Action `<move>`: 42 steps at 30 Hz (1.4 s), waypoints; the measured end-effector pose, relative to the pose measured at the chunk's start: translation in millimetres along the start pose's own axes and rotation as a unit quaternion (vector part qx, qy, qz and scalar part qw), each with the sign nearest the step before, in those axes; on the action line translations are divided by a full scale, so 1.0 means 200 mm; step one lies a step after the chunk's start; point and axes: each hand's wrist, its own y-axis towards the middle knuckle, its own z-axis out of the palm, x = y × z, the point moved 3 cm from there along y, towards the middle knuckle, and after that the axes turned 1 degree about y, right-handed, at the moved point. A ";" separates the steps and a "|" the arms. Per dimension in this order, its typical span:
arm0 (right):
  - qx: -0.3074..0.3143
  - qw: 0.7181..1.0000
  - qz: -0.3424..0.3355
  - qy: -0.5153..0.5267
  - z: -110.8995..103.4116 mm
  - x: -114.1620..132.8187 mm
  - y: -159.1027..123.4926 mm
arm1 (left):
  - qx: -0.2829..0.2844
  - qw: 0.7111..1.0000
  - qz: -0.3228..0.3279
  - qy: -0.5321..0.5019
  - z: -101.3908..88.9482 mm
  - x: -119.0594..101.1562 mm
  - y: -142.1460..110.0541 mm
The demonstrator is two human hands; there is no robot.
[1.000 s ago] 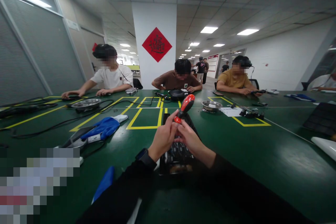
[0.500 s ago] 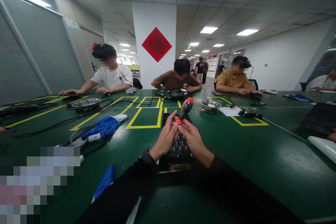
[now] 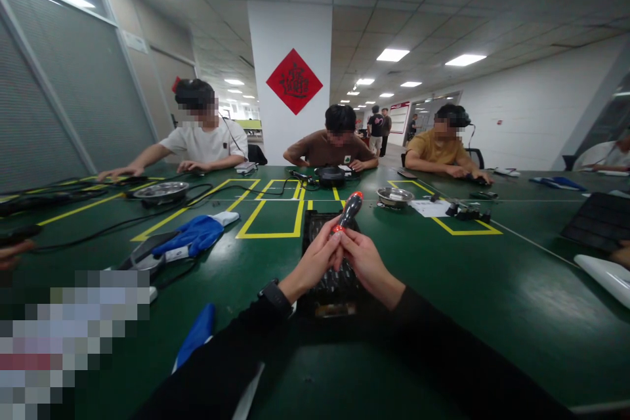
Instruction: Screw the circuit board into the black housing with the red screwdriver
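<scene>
A black and red screwdriver (image 3: 350, 211) is held in front of me, its thick handle tilted up and away to the right. The fingers of my left hand (image 3: 315, 257) close around its lower, red-collared end. My right hand (image 3: 368, 264) grips the same end from the other side, the fingertips of both hands meeting there. Whatever extends below the collar is hidden by my fingers. Beneath the hands lies an open black case (image 3: 311, 226) with rows of small shiny pieces, too blurred to name.
On the left lie blue and white gloves (image 3: 199, 236) and dark cables. Metal bowls (image 3: 395, 197) stand farther back on the green table (image 3: 443, 315). Black parts (image 3: 467, 211) sit by paper at right. Several people (image 3: 209, 138) sit across; a white object (image 3: 603, 275) is at far right.
Both hands and the screwdriver have dipped slightly, and its handle leans farther toward the far side. At the left edge, another person's hand with a dark object has come into view.
</scene>
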 end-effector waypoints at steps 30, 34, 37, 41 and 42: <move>0.020 1.000 -0.004 -0.002 0.01 0.00 -0.01 | -0.019 0.998 0.031 0.056 -0.04 0.05 0.02; -0.006 0.998 -0.031 -0.046 0.00 0.01 -0.01 | -0.023 0.997 0.032 0.059 -0.03 0.02 0.01; -0.006 0.998 -0.038 -0.056 0.01 0.02 -0.01 | -0.024 0.998 0.027 0.058 -0.03 0.02 0.01; -0.029 0.997 -0.042 -0.055 0.01 0.04 -0.02 | 0.012 1.000 -0.014 0.022 -0.06 0.05 0.03; -0.039 0.996 -0.048 -0.056 0.00 0.05 -0.02 | 0.032 0.999 -0.030 0.002 -0.07 0.06 0.04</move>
